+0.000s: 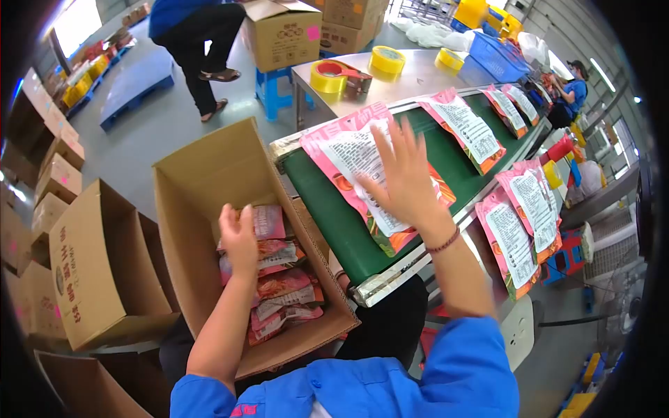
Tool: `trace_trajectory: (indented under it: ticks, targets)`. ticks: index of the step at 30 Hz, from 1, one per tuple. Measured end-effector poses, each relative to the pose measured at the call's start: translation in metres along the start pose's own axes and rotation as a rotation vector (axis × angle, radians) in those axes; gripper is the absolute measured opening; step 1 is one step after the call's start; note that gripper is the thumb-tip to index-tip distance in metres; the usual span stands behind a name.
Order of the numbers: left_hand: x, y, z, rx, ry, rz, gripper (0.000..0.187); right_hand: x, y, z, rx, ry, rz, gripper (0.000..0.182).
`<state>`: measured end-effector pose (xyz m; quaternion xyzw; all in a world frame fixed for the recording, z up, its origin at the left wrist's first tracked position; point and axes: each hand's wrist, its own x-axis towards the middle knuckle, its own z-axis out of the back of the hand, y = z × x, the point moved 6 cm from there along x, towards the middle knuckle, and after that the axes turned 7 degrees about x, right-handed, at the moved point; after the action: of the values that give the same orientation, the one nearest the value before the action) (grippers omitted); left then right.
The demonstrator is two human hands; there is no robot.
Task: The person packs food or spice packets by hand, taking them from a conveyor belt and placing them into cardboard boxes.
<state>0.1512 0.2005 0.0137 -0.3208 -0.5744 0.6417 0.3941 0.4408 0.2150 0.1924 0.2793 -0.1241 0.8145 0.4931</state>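
Note:
My right hand (404, 177), fingers spread, lies over a pink printed food pouch (348, 157) on the green conveyor belt (317, 216). The pouch's white text panel faces up, partly hidden by that hand. Inside an open cardboard carton (198, 171) is my left hand (240, 240), its fingers apart and nothing visible in them. Below it, several pink pouches (282, 285) are stacked in the carton, some covered by my hand and forearm. Farther along the belt lies another pouch (463, 129), with two more beyond it.
Two pouches (519, 223) lie to the belt's right. A metal table (348, 104) behind the belt carries a red tape dispenser (341, 76), yellow tape rolls (387, 61) and a blue basket (495, 59). Open cartons (104, 272) stand at left. Two other people (198, 42) are nearby.

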Motion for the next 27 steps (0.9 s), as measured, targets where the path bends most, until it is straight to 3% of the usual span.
trace_trajectory:
  ticks: [1,3,5,7,12,13,17,19,21,23,24,25,26,27]
  targets:
    - [-0.006,-0.021,-0.016,-0.118,0.072,0.028,0.070,-0.049,-0.029,-0.034,-0.066,0.239,-0.107,0.082]
    - [-0.009,-0.029,-0.046,-0.007,0.162,0.051,0.082,-0.075,-0.033,-0.013,0.071,0.262,-0.165,0.086]
    - [-0.010,-0.024,-0.080,-0.057,0.351,0.222,0.086,-0.093,-0.032,-0.004,0.196,0.510,-0.235,0.087]
    - [-0.031,-0.070,-0.096,-0.304,0.564,0.314,0.080,-0.098,-0.057,-0.003,0.156,0.444,-0.256,0.087]
    - [-0.031,-0.037,-0.136,-0.545,0.625,0.367,0.048,-0.076,-0.163,0.005,-0.081,0.118,-0.278,0.085]
    - [-0.045,-0.059,-0.121,-0.526,0.615,0.445,0.041,-0.067,-0.174,0.005,-0.177,0.069,-0.292,0.085]
    - [-0.060,-0.054,-0.099,-0.669,0.547,0.489,0.031,-0.039,-0.205,-0.026,-0.400,0.183,-0.451,0.090]
    - [-0.064,-0.060,-0.085,-0.659,0.519,0.494,0.028,-0.035,-0.203,-0.041,-0.438,0.443,-0.689,0.094]
    - [-0.058,-0.058,-0.059,-0.804,0.392,0.540,0.025,-0.026,-0.194,-0.047,-0.443,0.449,-0.701,0.095]
    - [-0.032,-0.076,-0.020,-0.810,0.311,0.348,0.024,-0.023,-0.170,-0.048,-0.495,0.571,-0.717,0.096]
    - [-0.013,-0.087,0.007,-0.640,0.242,0.233,0.024,-0.021,-0.166,-0.051,-0.554,0.488,-0.578,0.088]
    - [0.006,-0.104,0.030,-0.550,0.181,0.048,0.022,-0.022,-0.165,-0.052,-0.558,0.510,-0.575,0.088]
    - [0.028,-0.108,0.053,-0.373,0.104,0.000,0.018,-0.015,-0.160,-0.050,-0.460,0.528,-0.523,0.081]
    - [0.046,-0.113,0.068,-0.247,0.156,-0.004,0.014,-0.007,-0.152,-0.047,-0.361,0.542,-0.475,0.074]
